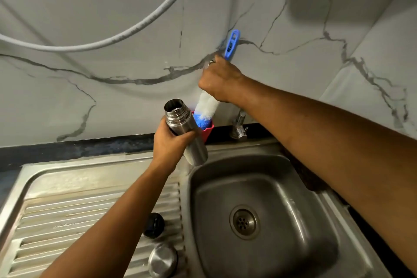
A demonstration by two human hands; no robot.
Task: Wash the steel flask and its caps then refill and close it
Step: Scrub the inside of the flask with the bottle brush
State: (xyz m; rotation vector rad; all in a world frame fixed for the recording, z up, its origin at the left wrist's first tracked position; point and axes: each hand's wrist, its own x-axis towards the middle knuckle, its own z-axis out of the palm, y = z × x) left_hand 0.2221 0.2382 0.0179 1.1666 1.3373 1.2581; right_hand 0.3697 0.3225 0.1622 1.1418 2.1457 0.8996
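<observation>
Head view. Left hand [171, 142]: fingers curled round the middle of the steel flask [180, 117]. The flask is uncapped, its mouth tilted up and its base over the back rim of the sink [259, 149], likely so drips fall in the basin.

Right hand [220, 81]: fist closed on the bottle brush [232, 44] below its blue handle. The bristles sit in the red holder [209, 131] just behind the flask, so the brush is probably meant for the flask mouth. The right hand is above and right of the flask, not touching it.

Black cap [154, 224] and steel cap [162, 259] lie on the drainboard [67, 221], out of both hands.
</observation>
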